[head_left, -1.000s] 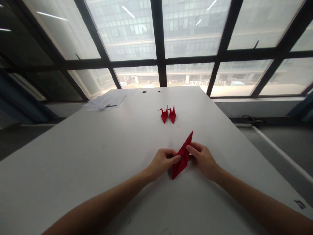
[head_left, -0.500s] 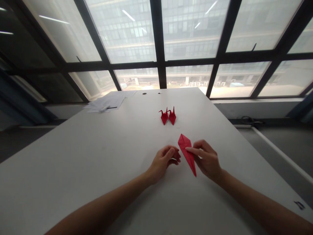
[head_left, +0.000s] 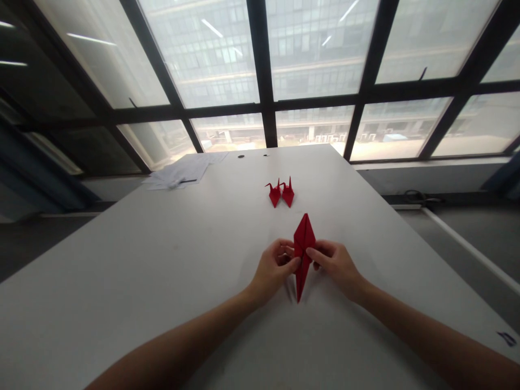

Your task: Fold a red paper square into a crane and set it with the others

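Observation:
A red folded paper (head_left: 304, 233), shaped like a long narrow kite, is held a little above the white table, its slim point toward me. My left hand (head_left: 277, 265) pinches its left edge, thumb on the front face and fingers behind. On the right edge, my right hand (head_left: 333, 264) grips it with the thumb pressed near the centre crease. Beyond the hands, two finished red paper cranes stand side by side, a left crane (head_left: 274, 196) and a right crane (head_left: 288, 195), their thin necks and tails pointing up.
Loose white papers (head_left: 195, 165) with a dark pen (head_left: 187, 181) on them lie at the table's far left. The white table (head_left: 170, 281) reaches toward large windows (head_left: 317, 54). A dark mark (head_left: 507, 339) shows near the right edge.
My left hand has taken hold of the folded paper, which only my right hand held before. The paper has turned more upright and shifted slightly left. The cranes stay in place.

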{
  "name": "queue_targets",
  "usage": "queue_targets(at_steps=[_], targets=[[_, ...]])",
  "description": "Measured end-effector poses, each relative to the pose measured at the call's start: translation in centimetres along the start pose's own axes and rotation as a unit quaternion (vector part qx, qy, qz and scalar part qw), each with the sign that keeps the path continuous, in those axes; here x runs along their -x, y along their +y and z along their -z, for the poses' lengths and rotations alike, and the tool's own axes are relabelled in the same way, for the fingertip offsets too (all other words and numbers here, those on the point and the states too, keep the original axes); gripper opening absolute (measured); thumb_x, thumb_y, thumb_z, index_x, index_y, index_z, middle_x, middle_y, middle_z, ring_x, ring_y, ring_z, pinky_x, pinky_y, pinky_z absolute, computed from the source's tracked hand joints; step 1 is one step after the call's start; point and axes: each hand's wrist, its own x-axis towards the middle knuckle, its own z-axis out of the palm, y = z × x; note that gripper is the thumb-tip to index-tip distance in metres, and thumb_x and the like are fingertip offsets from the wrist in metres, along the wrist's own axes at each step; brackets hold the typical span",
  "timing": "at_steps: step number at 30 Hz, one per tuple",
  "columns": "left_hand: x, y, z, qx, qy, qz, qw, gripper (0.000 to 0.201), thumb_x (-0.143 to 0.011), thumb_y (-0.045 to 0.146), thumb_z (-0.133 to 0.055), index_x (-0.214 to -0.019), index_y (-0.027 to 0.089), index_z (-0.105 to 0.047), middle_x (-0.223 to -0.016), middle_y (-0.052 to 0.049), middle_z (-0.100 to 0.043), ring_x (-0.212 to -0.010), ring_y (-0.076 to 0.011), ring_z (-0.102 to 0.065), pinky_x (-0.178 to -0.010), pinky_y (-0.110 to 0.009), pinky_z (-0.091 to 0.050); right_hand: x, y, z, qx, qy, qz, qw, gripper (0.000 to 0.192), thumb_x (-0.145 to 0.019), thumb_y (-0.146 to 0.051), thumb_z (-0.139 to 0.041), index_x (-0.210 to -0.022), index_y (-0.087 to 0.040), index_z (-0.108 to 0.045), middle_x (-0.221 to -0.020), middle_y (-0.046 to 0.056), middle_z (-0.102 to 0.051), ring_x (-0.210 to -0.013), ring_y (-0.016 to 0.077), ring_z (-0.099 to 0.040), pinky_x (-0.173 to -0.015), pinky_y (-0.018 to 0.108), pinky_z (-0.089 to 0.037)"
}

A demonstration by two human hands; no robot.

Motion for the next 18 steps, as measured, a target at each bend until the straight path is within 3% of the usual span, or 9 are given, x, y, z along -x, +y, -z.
queue_targets(at_steps=[3, 6, 13, 18], targets=[[0.3, -0.3, -0.1, -0.029, 0.013, -0.032, 0.999, 0.035, -0.079, 0.024, -0.076, -0.108, 0.019, -0.057, -0.088, -0.001, -0.065, -0.072, -0.0120, -0.063, -0.064, -0.022, -0.052, 0.1, 0.2, -0.5, -0.029, 0.001, -0.016, 0.999, 0.024, -0.077, -0.037, -0.074, -0.081, -0.014, -0.075, -0.067, 0.003, -0.066, -0.057, 0.0116, -0.050, -0.054, 0.026, -0.041], [0.5, -0.5, -0.2, -0.061, 0.032, -0.049, 0.996, 0.034, -0.080, 0.026, -0.074, -0.108, 0.020, -0.056, -0.093, -0.001, -0.064, -0.068, -0.0096, -0.062, -0.061, -0.020, -0.050, 0.0, 0.5, -0.7, -0.073, 0.009, -0.018, 0.997, 0.025, -0.073, -0.037, -0.077, -0.084, -0.014, -0.075, -0.070, 0.004, -0.069, -0.059, 0.0125, -0.053, -0.055, 0.027, -0.042], [0.9, -0.1, -0.8, -0.144, 0.072, -0.068, 0.985, 0.028, -0.084, 0.034, -0.071, -0.101, 0.020, -0.054, -0.070, 0.001, -0.065, -0.062, -0.0136, -0.064, -0.057, -0.022, -0.050, -0.1, 1.3, -0.4, -0.134, 0.006, 0.006, 0.991, 0.026, -0.070, -0.035, -0.079, -0.086, -0.016, -0.074, -0.076, 0.005, -0.072, -0.065, 0.0154, -0.059, -0.060, 0.028, -0.045], [0.6, -0.2, -0.4, -0.191, 0.074, -0.101, 0.974, 0.023, -0.083, 0.036, -0.072, -0.091, 0.017, -0.060, -0.076, -0.003, -0.069, -0.070, -0.0158, -0.067, -0.061, -0.023, -0.052, -0.1, 1.8, -0.1, -0.142, 0.005, 0.024, 0.990, 0.026, -0.069, -0.036, -0.080, -0.085, -0.017, -0.075, -0.076, 0.004, -0.073, -0.066, 0.0157, -0.059, -0.063, 0.030, -0.046]])
